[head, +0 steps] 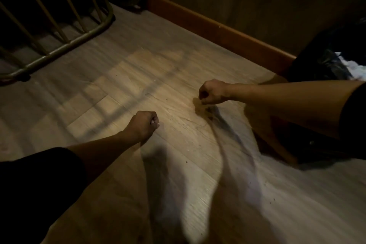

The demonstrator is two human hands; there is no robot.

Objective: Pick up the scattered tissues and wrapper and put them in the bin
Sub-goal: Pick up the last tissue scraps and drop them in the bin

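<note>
Dim, motion-blurred view down onto wood floor. Landmark: bin, black-bagged, at wall, white scraps showing inside, probably tissues already dropped. Metal rail frame well away from bin, across floor. Baseboard running up to bin.

Right hand low over floor, near bin, fingers curled tight; possibly pinching something small, too blurred to tell. Left hand further from bin, fist closed; pale fleck at fingertips may be tissue or just nails, cannot tell.

No loose tissue or wrapper visible on floor, only dark crumbs. Judged late stage: last pickup or carry. Next move: swing whatever is held over bin mouth, release, then rescan floor under frame.
</note>
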